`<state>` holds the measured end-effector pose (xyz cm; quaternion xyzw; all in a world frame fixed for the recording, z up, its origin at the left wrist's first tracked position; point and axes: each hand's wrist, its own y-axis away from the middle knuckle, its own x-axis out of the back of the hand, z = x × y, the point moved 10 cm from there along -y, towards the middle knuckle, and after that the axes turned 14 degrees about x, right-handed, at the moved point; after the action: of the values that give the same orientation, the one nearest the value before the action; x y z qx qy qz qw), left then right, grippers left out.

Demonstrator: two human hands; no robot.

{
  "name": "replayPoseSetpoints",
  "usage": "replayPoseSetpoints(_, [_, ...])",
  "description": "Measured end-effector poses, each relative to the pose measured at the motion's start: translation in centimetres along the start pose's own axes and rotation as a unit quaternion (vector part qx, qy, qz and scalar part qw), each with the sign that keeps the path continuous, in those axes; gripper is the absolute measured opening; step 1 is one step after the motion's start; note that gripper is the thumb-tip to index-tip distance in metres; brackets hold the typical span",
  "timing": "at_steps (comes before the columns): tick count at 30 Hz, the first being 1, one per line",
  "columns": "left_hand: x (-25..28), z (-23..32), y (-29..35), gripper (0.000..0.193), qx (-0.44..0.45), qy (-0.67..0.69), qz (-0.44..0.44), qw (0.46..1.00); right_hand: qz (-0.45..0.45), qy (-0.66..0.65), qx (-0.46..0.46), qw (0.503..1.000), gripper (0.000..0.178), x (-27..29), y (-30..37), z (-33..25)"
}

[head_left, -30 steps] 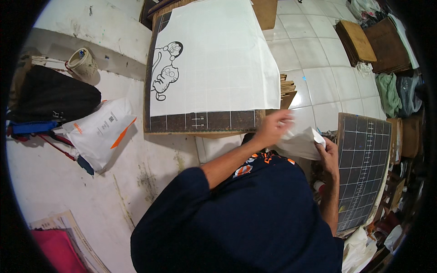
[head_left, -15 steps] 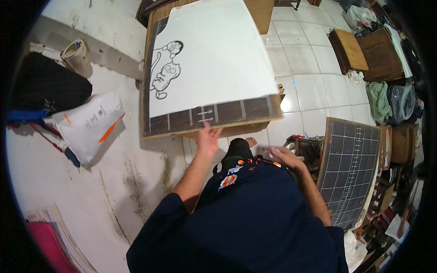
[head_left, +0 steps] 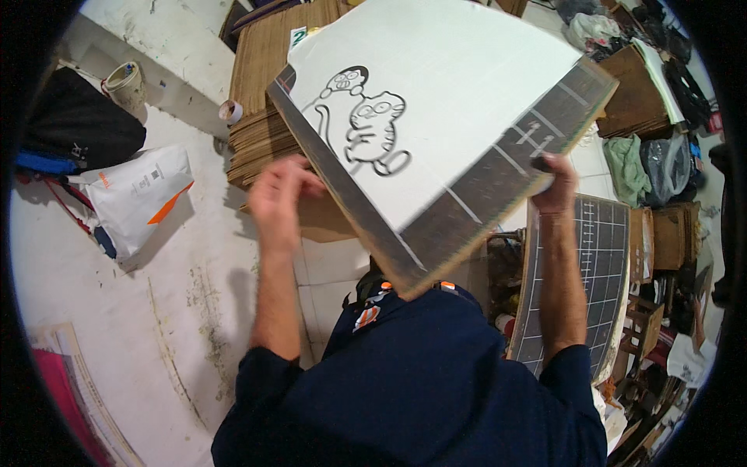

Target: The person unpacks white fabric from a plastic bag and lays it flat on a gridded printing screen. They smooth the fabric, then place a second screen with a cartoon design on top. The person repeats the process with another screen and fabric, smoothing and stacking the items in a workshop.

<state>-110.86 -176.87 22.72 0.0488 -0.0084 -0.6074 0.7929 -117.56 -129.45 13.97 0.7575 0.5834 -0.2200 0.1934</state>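
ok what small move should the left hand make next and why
Probably close the left hand around the left edge of the dark board: its fingers are blurred beside it, with no clear grip, while the right hand clasps the right edge, thumb on top, and the board, bearing a white sheet, points a corner at the body.

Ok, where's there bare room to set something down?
The stained white surface is bare between the white bag, the pink thing and the left hand. The right side is crowded with a gridded panel, a green cloth, a grey plastic bag and brown boards.
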Motion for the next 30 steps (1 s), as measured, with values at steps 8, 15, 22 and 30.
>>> replayPoseSetpoints(8, [5.4, -5.2, -18.9, 0.058, 0.006, -0.263, 0.115, 0.958, 0.019, 0.332, 0.370, 0.868, 0.020, 4.6, -0.8, -34.5])
replayPoseSetpoints(15, [4.5, -19.2, -21.8, 0.054, 0.271, -0.014, -0.055, 0.961, 0.039, 0.412, 0.339, 0.845, 0.034, 5.9, 4.6, -38.7])
replayPoseSetpoints(22, [13.1, -26.5, -10.8, 0.048, 0.373, 0.057, 0.110, 0.919, -0.062, 0.357, 0.035, 0.932, 0.052, 8.6, 5.6, -16.5])
replayPoseSetpoints(30, [6.3, -21.6, -2.8, 0.057, 0.276, 0.259, 0.251, 0.891, -0.212, 0.244, 0.010, 0.946, 0.053, -7.4, 10.0, 10.2])
